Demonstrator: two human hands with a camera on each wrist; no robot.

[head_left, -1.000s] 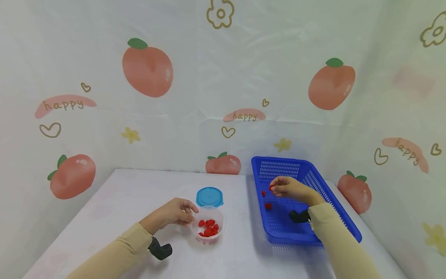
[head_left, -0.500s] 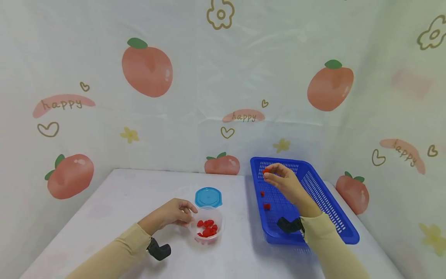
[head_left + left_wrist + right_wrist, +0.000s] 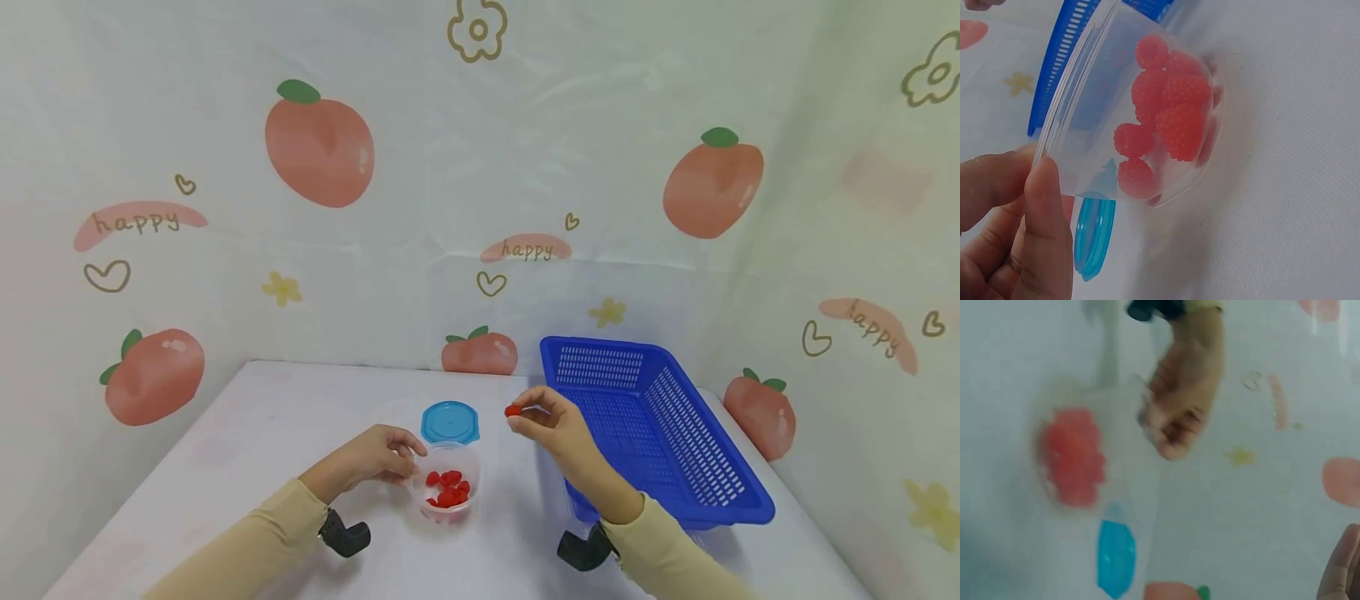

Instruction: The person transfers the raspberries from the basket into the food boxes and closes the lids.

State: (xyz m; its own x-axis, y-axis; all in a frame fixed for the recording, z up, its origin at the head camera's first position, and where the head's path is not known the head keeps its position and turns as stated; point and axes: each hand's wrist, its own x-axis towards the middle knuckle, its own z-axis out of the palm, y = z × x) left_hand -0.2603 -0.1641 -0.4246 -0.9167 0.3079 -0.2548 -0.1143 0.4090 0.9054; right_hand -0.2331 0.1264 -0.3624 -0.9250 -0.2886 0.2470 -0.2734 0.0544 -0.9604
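Note:
My left hand point(image 3: 375, 457) pinches the rim of a clear plastic tub point(image 3: 452, 457) between thumb and fingers. Several red raspberries point(image 3: 1182, 130) lie at the bottom of the tub, seen through its wall in the left wrist view. My right hand point(image 3: 562, 435) holds one raspberry point(image 3: 512, 411) at its fingertips, raised between the tub and the blue basket point(image 3: 686, 425). In the right wrist view only the edge of the right hand point(image 3: 1340, 569) shows at the lower right, and the tub is blurred.
A light blue lid point(image 3: 450, 422) lies on the white table point(image 3: 315, 400) just behind the tub. The slotted basket stands on the right, its near left part covered by my right arm. A printed white cloth point(image 3: 420, 167) hangs behind the table.
My right hand has lifted a raspberry out of the basket and carried it left past the basket's edge. Now the arm hides the raspberries seen earlier in the basket. The left hand stays put.

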